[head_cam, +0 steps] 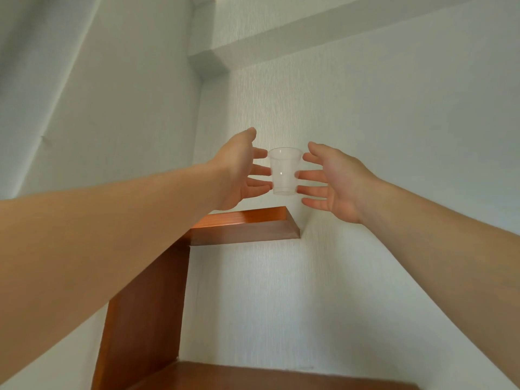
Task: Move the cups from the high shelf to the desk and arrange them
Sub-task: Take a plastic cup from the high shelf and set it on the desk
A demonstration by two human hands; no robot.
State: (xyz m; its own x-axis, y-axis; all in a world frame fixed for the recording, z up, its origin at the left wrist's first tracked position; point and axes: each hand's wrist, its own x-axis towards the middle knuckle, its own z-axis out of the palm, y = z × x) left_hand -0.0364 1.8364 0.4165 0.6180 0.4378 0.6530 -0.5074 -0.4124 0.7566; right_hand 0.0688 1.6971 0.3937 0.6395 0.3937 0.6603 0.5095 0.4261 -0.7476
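Clear plastic cup lifted above high wooden shelf, pressed between straight fingertips of left hand and right hand; probably next lowered, upright, to the desk.

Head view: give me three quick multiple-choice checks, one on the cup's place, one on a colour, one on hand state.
1. Where is the cup?
A. between the two hands, above the shelf
B. on the desk
C. on the floor

2. What colour is the shelf?
A. white
B. reddish-brown
C. black

3. How are the fingers of the left hand and right hand?
A. clenched in fists
B. spread straight at the cup's sides
C. hidden

A: it sits mid-air between the fingertips.
B: its wood is reddish-brown.
B: all fingers are extended.
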